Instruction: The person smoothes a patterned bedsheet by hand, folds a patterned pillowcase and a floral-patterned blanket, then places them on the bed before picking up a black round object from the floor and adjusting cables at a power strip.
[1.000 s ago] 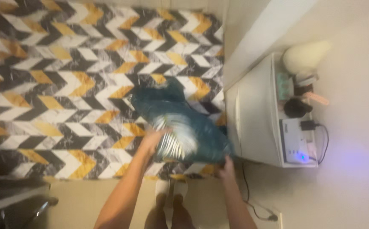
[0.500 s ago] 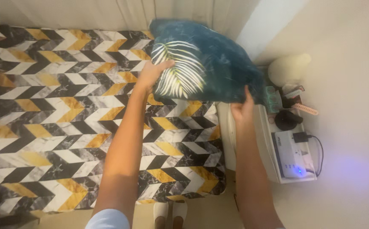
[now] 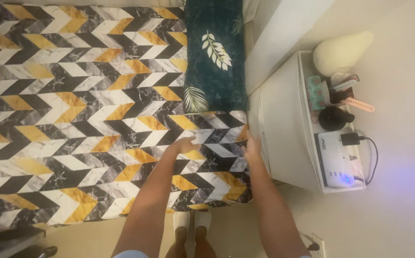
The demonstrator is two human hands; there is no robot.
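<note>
Pillow (image 3: 214, 57), dark teal with pale leaf prints, lies flat at the far right corner of the bed, its long axis running from the head of the bed toward the person. One short end sits up against the top edge of the view, where it is cut off; the other short end points back toward the two hands. Its right long edge lines up with the side of the bed, next to the white wall panel (image 3: 283, 33).

Neither hand touches the pillow. Left hand (image 3: 184, 145) hovers low over the chevron bedspread (image 3: 73, 119), palm down, fingers loosely spread and holding nothing; whether it actually rests on the fabric is hard to tell through the blur. Right hand (image 3: 252, 145) is at the bed's right edge, just beside the white nightstand (image 3: 283, 129), fingers open and empty; contact with bed or nightstand cannot be made out.

On the nightstand top, a cream lamp shade (image 3: 341, 50), a round black object (image 3: 334, 118) and a white power strip (image 3: 338, 162) with a blue light are clear enough; the small items between them are too jumbled to identify. Two feet in pale slippers (image 3: 191, 224) show at the bottom, partly hidden by the forearms.
</note>
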